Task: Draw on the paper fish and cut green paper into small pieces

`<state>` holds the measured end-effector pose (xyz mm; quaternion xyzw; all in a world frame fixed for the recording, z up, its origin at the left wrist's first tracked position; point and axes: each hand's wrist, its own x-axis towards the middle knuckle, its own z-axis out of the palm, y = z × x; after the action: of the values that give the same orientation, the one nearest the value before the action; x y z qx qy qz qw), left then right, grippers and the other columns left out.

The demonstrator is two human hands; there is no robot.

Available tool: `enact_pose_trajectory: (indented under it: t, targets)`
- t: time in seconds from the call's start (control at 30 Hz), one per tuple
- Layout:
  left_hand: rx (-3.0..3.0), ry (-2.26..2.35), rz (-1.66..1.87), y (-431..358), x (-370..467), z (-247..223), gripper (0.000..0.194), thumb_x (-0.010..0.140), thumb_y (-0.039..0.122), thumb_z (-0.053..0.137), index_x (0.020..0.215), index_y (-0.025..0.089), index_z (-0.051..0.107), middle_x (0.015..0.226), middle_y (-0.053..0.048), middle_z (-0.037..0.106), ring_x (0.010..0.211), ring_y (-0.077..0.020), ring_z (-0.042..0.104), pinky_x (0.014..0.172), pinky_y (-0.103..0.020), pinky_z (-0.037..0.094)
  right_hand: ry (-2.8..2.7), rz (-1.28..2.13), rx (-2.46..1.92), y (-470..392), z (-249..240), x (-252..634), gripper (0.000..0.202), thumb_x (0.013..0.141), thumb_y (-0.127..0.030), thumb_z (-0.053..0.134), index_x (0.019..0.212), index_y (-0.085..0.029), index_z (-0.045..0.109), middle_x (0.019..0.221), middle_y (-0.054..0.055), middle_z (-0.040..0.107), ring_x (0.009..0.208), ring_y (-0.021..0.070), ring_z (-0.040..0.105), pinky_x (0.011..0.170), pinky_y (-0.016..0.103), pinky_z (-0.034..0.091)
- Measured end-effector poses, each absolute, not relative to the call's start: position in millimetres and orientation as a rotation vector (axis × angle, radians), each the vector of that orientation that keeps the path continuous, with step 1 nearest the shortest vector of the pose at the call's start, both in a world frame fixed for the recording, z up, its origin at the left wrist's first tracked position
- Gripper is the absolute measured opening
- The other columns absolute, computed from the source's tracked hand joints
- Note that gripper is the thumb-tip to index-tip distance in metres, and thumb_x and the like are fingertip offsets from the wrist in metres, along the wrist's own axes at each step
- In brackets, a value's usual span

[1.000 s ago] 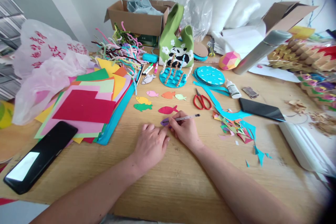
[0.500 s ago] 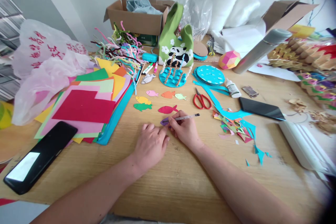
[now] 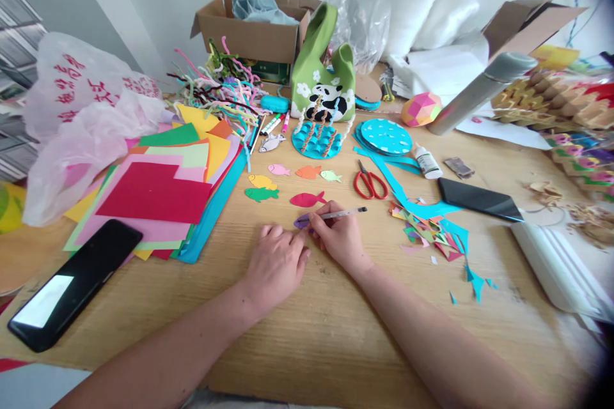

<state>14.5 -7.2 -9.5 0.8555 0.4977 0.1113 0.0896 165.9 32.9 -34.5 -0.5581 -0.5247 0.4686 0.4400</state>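
My right hand [image 3: 338,238] is closed round a slim pen [image 3: 346,212], its tip end over a small purple paper piece [image 3: 302,222]. My left hand [image 3: 278,261] lies on the table at the left of it, fingers bent loosely, index fingertip at the purple piece's lower edge. Part of that piece is hidden by the fingers. Just beyond lies a red paper fish [image 3: 306,199]; further off are a green fish [image 3: 261,194], a yellow fish [image 3: 262,182], a pink fish [image 3: 279,170], an orange fish [image 3: 307,172] and a pale green fish [image 3: 330,176].
Red-handled scissors [image 3: 370,184] lie right of the fish, near paper scraps [image 3: 434,233] and a glue bottle [image 3: 426,162]. Coloured sheets [image 3: 153,195] and a phone [image 3: 74,284] are at the left. Behind stand a green panda bag [image 3: 307,77] and a thermos [image 3: 480,94].
The view has shifted very slightly. Both hands, the pen and the purple piece keep nearly the same places.
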Motion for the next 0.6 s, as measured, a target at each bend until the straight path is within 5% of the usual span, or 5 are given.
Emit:
enact_pose_trajectory:
  t: [0.6]
  targets:
    - [2.542, 1.476, 0.319, -7.3, 14.2, -9.6, 0.026, 0.094, 0.027, 0.045, 0.111, 0.016, 0.061, 0.084, -0.008, 0.067, 0.087, -0.0268, 0.054, 0.079, -0.042, 0.036, -1.302, 1.175, -1.385, 32.3, -33.4, 165.9, 0.015, 0.082, -0.029, 0.061, 0.073, -0.02, 0.052, 0.049, -0.005, 0.055, 0.032, 0.0067, 0.042, 0.032, 0.018, 0.031]
